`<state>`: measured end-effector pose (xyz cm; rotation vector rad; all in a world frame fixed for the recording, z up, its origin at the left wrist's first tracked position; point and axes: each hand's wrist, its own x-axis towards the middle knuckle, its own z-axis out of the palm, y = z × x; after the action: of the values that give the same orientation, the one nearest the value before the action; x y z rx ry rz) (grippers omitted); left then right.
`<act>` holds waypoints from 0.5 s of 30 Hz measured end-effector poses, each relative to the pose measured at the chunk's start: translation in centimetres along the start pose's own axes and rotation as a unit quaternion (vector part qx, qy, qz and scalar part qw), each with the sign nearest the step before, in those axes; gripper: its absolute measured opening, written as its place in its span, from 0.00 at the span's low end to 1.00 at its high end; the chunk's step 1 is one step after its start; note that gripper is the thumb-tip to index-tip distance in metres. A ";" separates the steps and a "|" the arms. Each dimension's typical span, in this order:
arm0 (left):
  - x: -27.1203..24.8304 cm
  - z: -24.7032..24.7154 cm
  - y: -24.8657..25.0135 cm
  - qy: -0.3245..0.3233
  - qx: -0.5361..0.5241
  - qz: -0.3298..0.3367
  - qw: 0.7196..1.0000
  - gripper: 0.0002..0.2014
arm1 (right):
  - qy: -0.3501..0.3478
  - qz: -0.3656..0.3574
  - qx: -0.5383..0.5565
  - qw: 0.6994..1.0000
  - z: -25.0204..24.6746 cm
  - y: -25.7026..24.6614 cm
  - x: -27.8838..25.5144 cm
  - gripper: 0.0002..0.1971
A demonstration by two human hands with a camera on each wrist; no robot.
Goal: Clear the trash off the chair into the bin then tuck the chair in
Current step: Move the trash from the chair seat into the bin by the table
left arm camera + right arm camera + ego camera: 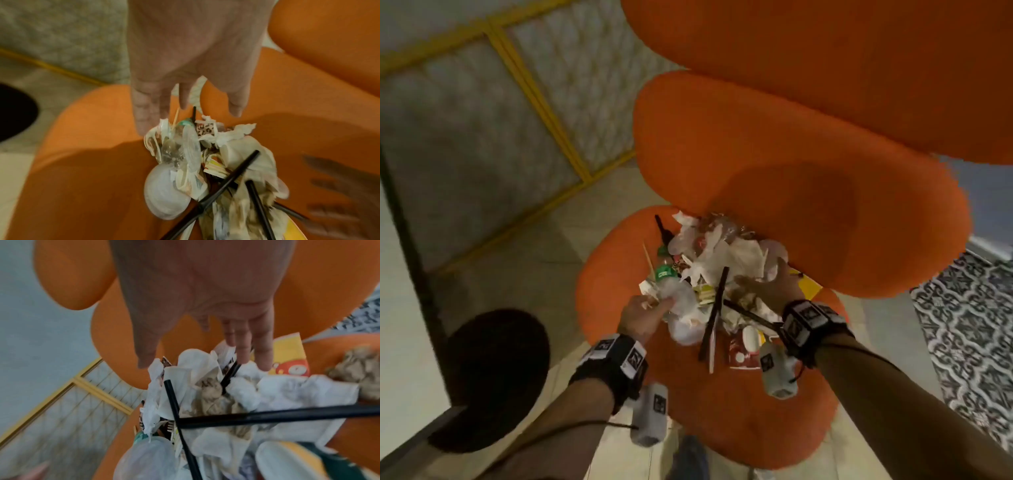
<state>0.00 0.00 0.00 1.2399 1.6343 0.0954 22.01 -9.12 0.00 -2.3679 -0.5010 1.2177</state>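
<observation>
With trash pile (717, 270) heaped mid-frame on the orange chair (808, 192) seat, left hand (643, 317) and right hand (768, 284) flank it, fingers released and spread, likely to scoop; black bin (493, 377) lower left.

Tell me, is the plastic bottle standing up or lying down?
Lying down. The plastic bottle rests on its side in the trash pile, green cap end pointing away from the person.
</observation>
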 end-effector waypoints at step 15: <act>11.5 6.4 0.5 -0.044 -0.119 -0.133 0.983 0.43 | 0.127 0.090 0.104 0.982 6.5 -1.1 7.0 0.59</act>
<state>5.95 5.74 -10.31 0.8258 1.6442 0.0670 20.35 -3.34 -7.55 -2.3771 -0.0746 0.9663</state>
